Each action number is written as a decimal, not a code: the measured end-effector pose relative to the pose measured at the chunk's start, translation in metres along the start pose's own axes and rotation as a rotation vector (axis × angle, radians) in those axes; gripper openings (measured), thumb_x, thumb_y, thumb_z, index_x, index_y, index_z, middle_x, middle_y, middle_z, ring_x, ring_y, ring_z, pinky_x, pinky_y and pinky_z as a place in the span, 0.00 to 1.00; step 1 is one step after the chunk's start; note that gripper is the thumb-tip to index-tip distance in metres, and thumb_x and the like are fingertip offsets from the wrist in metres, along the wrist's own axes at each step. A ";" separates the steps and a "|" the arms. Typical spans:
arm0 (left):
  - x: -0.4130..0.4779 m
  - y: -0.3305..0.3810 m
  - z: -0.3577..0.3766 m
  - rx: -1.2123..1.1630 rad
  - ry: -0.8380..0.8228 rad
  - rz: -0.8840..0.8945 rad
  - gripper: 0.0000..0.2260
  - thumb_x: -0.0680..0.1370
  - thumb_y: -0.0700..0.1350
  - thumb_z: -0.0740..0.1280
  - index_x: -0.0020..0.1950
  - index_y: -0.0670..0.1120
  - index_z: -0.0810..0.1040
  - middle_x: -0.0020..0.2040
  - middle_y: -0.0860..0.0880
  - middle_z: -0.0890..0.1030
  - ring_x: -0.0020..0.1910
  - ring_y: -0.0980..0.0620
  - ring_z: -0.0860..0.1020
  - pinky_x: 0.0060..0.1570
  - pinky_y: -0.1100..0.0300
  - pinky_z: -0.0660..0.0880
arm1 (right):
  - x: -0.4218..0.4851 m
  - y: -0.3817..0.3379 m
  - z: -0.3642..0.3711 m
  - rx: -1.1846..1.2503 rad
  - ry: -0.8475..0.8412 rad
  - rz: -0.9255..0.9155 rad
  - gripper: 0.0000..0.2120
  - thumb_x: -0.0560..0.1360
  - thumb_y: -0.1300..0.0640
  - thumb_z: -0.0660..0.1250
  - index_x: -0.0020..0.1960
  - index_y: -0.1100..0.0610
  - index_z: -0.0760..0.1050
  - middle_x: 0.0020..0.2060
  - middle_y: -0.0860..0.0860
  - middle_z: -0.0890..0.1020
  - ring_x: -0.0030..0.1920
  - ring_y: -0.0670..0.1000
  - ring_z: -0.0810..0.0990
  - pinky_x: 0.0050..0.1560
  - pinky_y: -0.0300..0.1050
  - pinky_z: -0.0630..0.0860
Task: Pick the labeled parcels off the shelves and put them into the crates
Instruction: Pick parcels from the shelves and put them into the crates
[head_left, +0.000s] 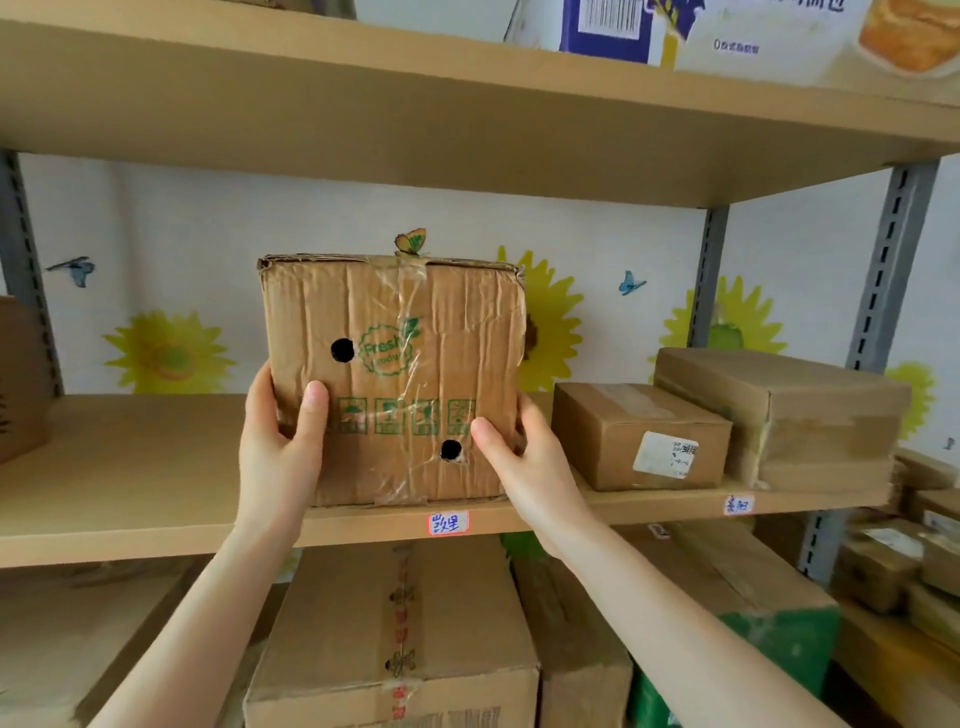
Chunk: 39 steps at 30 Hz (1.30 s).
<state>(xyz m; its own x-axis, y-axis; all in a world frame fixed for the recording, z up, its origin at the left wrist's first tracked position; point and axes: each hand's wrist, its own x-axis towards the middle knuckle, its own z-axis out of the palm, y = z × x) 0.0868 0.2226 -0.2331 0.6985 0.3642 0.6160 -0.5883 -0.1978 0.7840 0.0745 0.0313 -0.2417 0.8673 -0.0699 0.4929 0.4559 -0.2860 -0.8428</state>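
Bright, even daylight; soft shadows; wide-angle bowing, slight blur at edges.

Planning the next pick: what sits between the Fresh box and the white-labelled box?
Only the right hand gripping the Fresh box and bare shelf, in the head view.

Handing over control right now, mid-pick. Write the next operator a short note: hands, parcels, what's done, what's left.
Left hand: grips the left side of the Fresh-printed cardboard box, thumb on its front.
Right hand: grips the box's right side, thumb on the front.
The box is at the front edge of the middle shelf; lifted or resting, cannot tell.
To its right on the shelf: small labelled box, larger taped box behind it.
Done: box gripped. Left: carry it to a crate, then the other parcels. No crate in view.
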 end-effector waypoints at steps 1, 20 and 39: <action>-0.003 0.001 0.002 0.035 0.032 -0.006 0.20 0.80 0.48 0.60 0.71 0.46 0.64 0.63 0.47 0.73 0.59 0.49 0.72 0.57 0.56 0.69 | -0.002 -0.001 -0.004 -0.008 -0.025 0.006 0.24 0.77 0.48 0.62 0.71 0.49 0.62 0.61 0.43 0.76 0.58 0.41 0.74 0.60 0.38 0.72; -0.098 0.044 0.199 0.215 -0.364 -0.323 0.18 0.81 0.53 0.55 0.44 0.41 0.73 0.40 0.46 0.72 0.39 0.52 0.69 0.38 0.59 0.65 | 0.001 0.032 -0.192 -0.727 0.012 0.001 0.19 0.82 0.56 0.51 0.70 0.62 0.65 0.68 0.58 0.69 0.70 0.56 0.65 0.67 0.46 0.62; -0.114 0.095 0.171 -0.339 -0.463 -0.316 0.18 0.77 0.62 0.55 0.64 0.60 0.71 0.61 0.55 0.77 0.62 0.54 0.74 0.61 0.57 0.69 | -0.028 -0.012 -0.178 0.186 -0.126 0.116 0.26 0.60 0.28 0.57 0.51 0.41 0.74 0.52 0.36 0.78 0.57 0.40 0.74 0.67 0.46 0.65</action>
<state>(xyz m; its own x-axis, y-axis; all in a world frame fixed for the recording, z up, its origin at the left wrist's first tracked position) 0.0208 0.0068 -0.2156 0.9174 -0.0867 0.3884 -0.3690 0.1802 0.9118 0.0093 -0.1336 -0.2067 0.9287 0.0315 0.3694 0.3706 -0.1011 -0.9233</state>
